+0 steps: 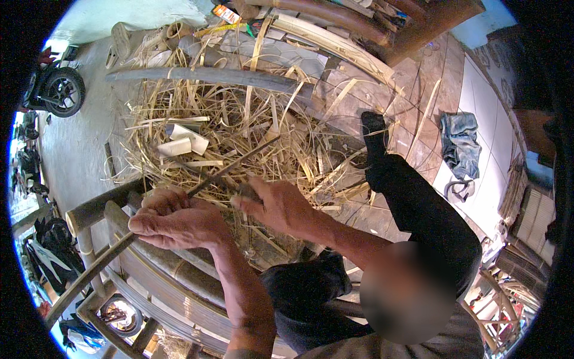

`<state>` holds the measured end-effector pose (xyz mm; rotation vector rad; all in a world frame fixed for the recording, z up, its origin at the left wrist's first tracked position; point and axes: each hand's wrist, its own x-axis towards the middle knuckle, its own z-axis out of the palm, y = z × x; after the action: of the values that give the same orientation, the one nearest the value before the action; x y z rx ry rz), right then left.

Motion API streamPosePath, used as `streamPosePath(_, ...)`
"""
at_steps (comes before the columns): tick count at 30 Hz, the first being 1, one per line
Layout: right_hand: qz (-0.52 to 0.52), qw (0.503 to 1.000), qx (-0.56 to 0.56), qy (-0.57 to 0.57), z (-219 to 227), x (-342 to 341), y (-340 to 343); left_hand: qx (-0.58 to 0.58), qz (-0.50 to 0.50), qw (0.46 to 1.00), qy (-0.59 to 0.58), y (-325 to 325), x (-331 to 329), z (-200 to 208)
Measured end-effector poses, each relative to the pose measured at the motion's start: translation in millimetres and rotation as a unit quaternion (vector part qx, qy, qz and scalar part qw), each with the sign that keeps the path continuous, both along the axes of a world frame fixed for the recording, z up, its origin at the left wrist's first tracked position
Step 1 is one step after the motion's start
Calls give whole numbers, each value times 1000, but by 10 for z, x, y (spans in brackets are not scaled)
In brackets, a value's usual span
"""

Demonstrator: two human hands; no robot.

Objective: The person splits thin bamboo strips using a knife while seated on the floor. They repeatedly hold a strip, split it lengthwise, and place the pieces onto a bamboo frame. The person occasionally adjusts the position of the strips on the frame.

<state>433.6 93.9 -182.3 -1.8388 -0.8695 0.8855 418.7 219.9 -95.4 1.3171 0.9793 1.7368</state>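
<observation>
A long, narrow bamboo strip runs slantwise from the lower left up past the middle. My left hand is closed around it, thumb along the near side. To the right, my right hand is closed on a knife; its dark handle shows between thumb and fingers. Its blade seems to point up and left, crossing the strip, though it blends into the shavings behind. Beneath both hands lies a wide heap of curled bamboo shavings, with pale cut bamboo pieces on it.
A bamboo bench stands at the lower left, near my left forearm. A long grey bamboo pole lies beyond the heap. My dark-clad leg stretches out at right, near denim cloth. A motorcycle stands far left.
</observation>
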Motion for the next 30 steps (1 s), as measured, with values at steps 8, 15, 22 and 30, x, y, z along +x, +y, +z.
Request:
streamPosePath(8,-71,997,-23,11,-22,135,-70,41,18,995,85,-25,-12,-18)
streamPosePath(15,-76,996,-13,40,-159,150,-94,-6,28,998,48,-35,3,-5)
streamPosePath(22,-113,985,-130,-11,-387,203,-122,-7,60,995,78,71,10,-26)
streamPosePath(30,-117,983,-135,-37,-1401,428,-252,17,13,997,73,107,-48,-51)
